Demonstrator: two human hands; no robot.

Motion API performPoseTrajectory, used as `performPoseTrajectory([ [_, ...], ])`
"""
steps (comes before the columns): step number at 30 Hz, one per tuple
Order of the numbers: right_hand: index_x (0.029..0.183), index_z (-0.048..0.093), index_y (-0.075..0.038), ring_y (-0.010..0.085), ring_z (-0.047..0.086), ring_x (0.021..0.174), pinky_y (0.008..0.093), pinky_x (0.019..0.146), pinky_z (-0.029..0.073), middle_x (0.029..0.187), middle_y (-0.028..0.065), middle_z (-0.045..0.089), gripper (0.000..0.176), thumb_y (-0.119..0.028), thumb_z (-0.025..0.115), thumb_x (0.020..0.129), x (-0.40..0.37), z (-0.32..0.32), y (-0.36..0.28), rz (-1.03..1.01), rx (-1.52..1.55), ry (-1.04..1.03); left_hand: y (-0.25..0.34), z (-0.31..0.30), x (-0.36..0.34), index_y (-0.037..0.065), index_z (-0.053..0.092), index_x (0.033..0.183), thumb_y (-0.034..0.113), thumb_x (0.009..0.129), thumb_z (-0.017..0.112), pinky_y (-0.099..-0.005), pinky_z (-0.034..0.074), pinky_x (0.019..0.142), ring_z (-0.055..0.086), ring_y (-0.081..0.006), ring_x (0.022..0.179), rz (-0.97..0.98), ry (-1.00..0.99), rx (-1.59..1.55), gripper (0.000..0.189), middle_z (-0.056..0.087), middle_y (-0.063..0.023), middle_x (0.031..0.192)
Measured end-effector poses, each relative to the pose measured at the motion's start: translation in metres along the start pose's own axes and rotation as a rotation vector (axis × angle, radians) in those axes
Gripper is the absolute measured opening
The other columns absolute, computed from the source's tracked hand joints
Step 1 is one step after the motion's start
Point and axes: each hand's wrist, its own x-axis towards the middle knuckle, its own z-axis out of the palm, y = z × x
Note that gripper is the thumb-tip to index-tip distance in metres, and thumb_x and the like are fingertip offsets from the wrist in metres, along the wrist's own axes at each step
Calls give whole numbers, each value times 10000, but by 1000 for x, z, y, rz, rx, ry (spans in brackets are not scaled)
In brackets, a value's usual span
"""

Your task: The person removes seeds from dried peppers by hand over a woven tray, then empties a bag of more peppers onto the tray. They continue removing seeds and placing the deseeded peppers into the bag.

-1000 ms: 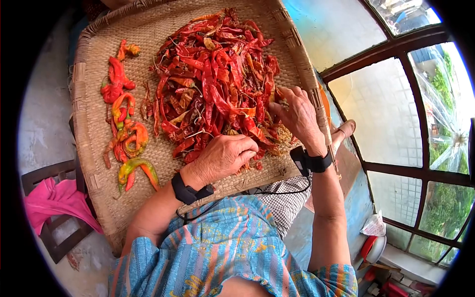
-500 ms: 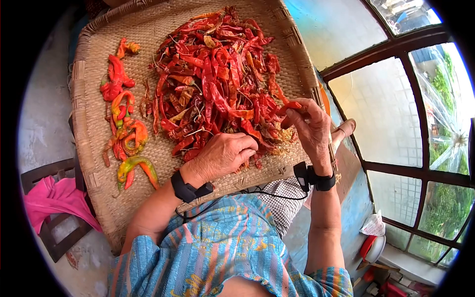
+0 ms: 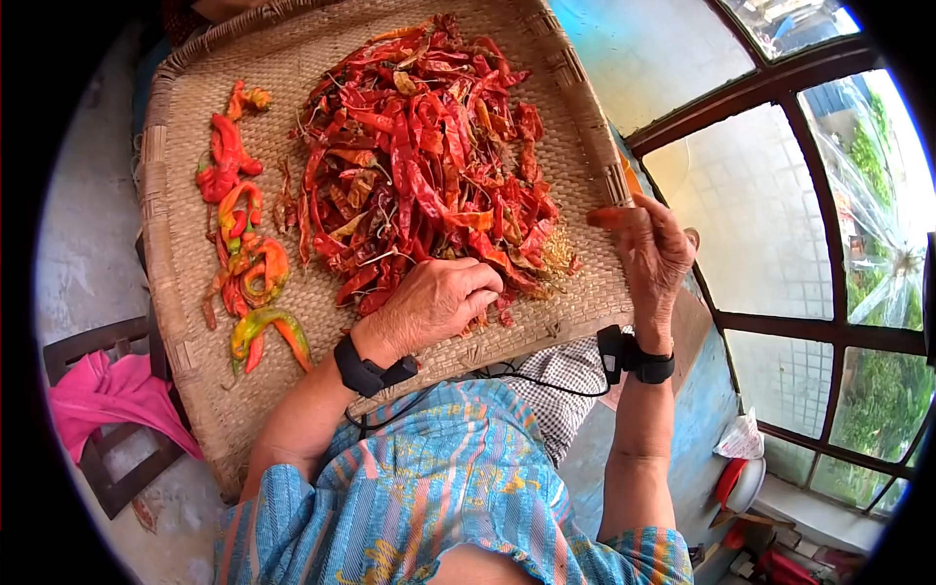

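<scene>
A heap of dried red chillies (image 3: 419, 156) lies in a woven tray (image 3: 185, 127). Fresher red, orange and green peppers (image 3: 258, 268) form a column along the tray's left side. My left hand (image 3: 439, 302) rests at the heap's lower edge with its fingers curled; whatever they may hold is hidden. Over the tray's right rim, my right hand (image 3: 658, 249) pinches a dried red chilli (image 3: 612, 217) between thumb and fingers. Pale seeds (image 3: 559, 255) are scattered by the heap's lower right edge.
A pink cloth (image 3: 117, 400) hangs over a dark wooden frame (image 3: 122, 478) at lower left. Glass windows with brown frames (image 3: 829, 200) stand on the right. A checkered cloth (image 3: 561, 390) is below the tray, and a red and white bowl (image 3: 743, 486) sits at lower right.
My right hand has moved right, away from the heap and over the tray's rim, carrying the chilli. My left hand has barely moved.
</scene>
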Motion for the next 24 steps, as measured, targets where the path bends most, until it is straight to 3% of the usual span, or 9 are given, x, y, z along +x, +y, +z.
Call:
performPoseTrajectory([
  [4,1052,671,-38,53,557,643,188,588,421,807,19,693,133,-18,605,938,18,-12,33,-93,-39,344,-1,0,0,-3,646,982,54,871,641,-360,548,705,682,-266,804,-5,-2,-2,124,677,-125,888],
  [5,1085,665,-62,109,627,715,284,713,469,882,48,689,162,-71,633,927,18,-19,34,17,-122,259,-2,1,0,-3,646,980,55,871,643,-359,548,704,682,-267,802,-3,-1,-2,123,676,-125,886],
  [6,1085,665,-62,109,627,715,284,713,469,882,48,689,162,-71,633,927,18,-20,33,16,-123,258,-3,1,0,-3,646,978,56,871,644,-358,547,702,682,-268,800,0,2,-1,122,676,-125,883],
  [8,1117,656,-106,181,675,801,421,902,421,990,62,673,218,-162,667,906,14,-16,32,12,-562,23,-2,0,1,-1,647,976,56,870,644,-358,546,701,682,-269,801,-2,2,4,120,676,-124,882],
  [9,1134,649,-148,218,681,889,516,1018,295,1080,59,649,273,-218,696,874,9,-7,27,23,-617,-34,-2,0,1,0,648,973,55,870,645,-358,546,699,682,-271,801,-3,-1,9,118,676,-124,881],
  [12,1088,655,-97,298,640,912,432,813,494,991,108,615,249,-203,684,864,3,20,1,-22,-379,-348,-2,0,1,5,650,966,59,867,646,-358,544,700,682,-274,804,-2,9,9,113,677,-125,883],
  [14,1038,652,-70,336,620,890,405,705,521,942,128,593,217,-194,675,861,3,40,1,-74,-362,-424,-2,2,0,6,648,966,60,865,646,-361,544,700,680,-278,802,-4,4,14,115,675,-125,881],
  [19,968,640,-60,338,619,872,430,725,514,921,136,587,155,-174,652,865,5,60,5,-60,-395,-481,-1,0,-1,6,641,967,61,859,646,-368,540,698,673,-297,799,6,14,18,122,670,-135,883],
  [24,931,624,-32,315,628,746,385,653,506,862,135,608,82,-43,640,852,5,42,5,-41,-57,-349,-2,1,0,7,643,973,55,855,649,-369,538,696,675,-291,800,-3,-5,11,128,673,-132,890],
])
